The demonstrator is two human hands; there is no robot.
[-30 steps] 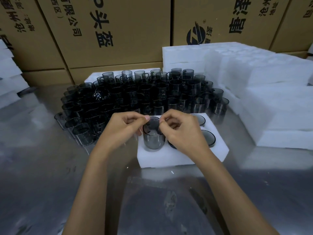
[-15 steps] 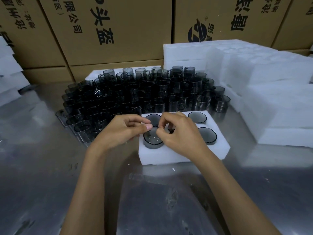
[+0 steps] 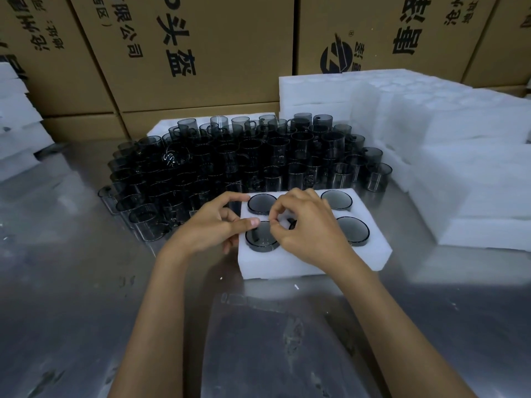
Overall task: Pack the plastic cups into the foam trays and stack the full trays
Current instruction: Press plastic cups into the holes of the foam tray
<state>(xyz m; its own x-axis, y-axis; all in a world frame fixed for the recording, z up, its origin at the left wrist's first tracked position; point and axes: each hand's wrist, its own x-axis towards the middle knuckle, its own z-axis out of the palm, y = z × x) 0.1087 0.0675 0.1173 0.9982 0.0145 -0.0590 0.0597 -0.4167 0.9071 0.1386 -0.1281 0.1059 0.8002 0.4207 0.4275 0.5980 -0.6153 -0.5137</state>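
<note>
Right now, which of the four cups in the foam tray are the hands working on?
The near-left cup in the foam tray. The left hand and right hand meet at its rim; the other three sit untouched in their holes.

Near me the steel worktop lies bare on both sides of my forearms, so I can pull back freely. Far ahead, the packed crowd of loose cups blocks the way just beyond the foam tray. To the right, stacked foam blocks wall me in; cartons close the far side.
</note>
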